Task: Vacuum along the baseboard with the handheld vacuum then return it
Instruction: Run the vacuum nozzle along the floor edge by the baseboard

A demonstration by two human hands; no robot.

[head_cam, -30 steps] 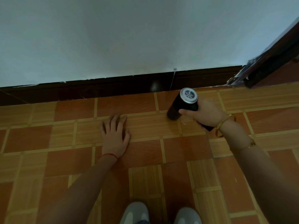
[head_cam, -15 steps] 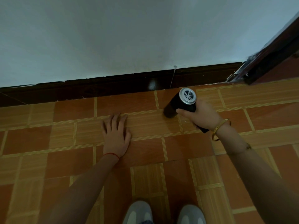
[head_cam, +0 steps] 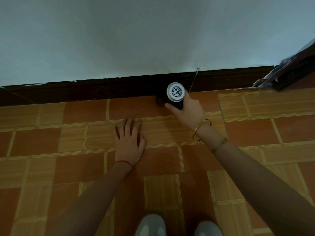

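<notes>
Against the dark brown wooden baseboard (head_cam: pixel 119 90), which runs across the foot of a pale grey-white painted wall (head_cam: pixel 136 36), a black cylindrical handheld vacuum (head_cam: pixel 173 97) with a white round vented end cap is held by the right hand (head_cam: pixel 189 110). The vacuum's far end is pointed down at the junction of baseboard and floor, where its tip is lost in shadow; the vented cap is turned toward the camera. The fingers of the right hand are wrapped closed around the black body, the thumb (head_cam: pixel 171 107) lying along its near side. Two gold bangles (head_cam: pixel 202 128) are worn on the right wrist. Nearer the camera than the baseboard, and left of the vacuum, the left hand (head_cam: pixel 129 142) is laid palm-down on the orange-and-tan patterned tiled floor (head_cam: pixel 51 142), its fingers extended, loosely together and holding nothing. A thin red string bracelet (head_cam: pixel 123 162) is tied at the left wrist. At the right end of the baseboard, a dark wooden door frame (head_cam: pixel 293 72) with chipped white paint is seen at an angle. A thin pale line (head_cam: pixel 193 82) crosses the baseboard just right of the vacuum; what it is cannot be told. Farthest from the baseboard, at the lower edge, the toes of two light grey shoes (head_cam: pixel 150 225) are visible.
</notes>
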